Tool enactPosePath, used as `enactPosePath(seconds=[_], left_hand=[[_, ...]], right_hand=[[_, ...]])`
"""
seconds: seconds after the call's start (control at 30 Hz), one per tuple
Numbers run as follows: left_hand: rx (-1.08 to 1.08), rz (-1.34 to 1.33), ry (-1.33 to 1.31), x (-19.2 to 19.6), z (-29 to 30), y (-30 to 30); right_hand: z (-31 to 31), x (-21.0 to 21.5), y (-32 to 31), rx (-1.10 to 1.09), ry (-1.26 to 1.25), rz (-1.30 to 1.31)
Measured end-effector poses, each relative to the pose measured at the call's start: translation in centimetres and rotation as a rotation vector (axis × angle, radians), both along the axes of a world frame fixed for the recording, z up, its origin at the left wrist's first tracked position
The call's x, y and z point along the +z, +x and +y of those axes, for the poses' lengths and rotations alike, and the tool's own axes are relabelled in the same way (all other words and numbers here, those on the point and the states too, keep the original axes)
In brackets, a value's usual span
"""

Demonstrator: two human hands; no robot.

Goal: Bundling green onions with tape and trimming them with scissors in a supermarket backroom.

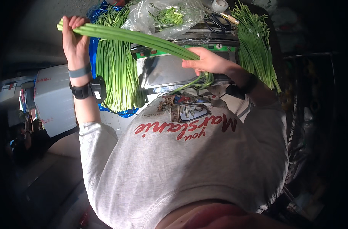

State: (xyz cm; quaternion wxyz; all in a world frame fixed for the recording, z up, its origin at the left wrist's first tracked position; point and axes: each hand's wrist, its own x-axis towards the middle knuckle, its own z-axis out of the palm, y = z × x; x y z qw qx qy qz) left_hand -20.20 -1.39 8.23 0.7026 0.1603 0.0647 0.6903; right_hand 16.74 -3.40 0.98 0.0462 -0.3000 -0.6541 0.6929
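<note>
Stalks held across a scale, heaps either side

A stalk bundle (143, 38) stretched from the left hand (75, 40) to the right hand (208, 61) over the scale (170, 70); heaps (114, 68) lay left, more stalks (256, 45) right, a bag (164, 17) behind.

A big heap of green stalks (114, 72) lies on blue sheeting (93, 45) at the left, and another pile (256, 45) runs down the right. Between them sits a metal scale (170, 70), with a clear plastic bag (164, 17) of trimmings above it, scissors (216, 23) and a tape roll (220, 5) beside that. A white box (53, 99) stands far left.
</note>
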Motion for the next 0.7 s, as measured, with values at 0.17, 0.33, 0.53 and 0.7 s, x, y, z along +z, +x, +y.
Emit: enactPosePath(seconds=[0.17, 0.33, 0.53, 0.7], left_hand=[[0.217, 0.473, -0.408, -11.9, -4.9, -0.9], [-0.262, 1.669, -0.761, -17.9, -9.0, -1.2], [0.135, 2.119, 0.488, -16.5, -7.0, 11.0], [-0.416, 1.883, 0.454, -20.0, -3.2, 16.1]], right_hand=[[0.7, 0.0, 1.6, 0.064, 0.439, -0.176], [1.9, -6.7, 3.1, 0.248, 0.763, -0.485], [1.9, -9.9, 0.9, 0.295, 0.865, -0.526], [1.1, -9.0, -1.2, 0.208, 0.946, -0.549]])
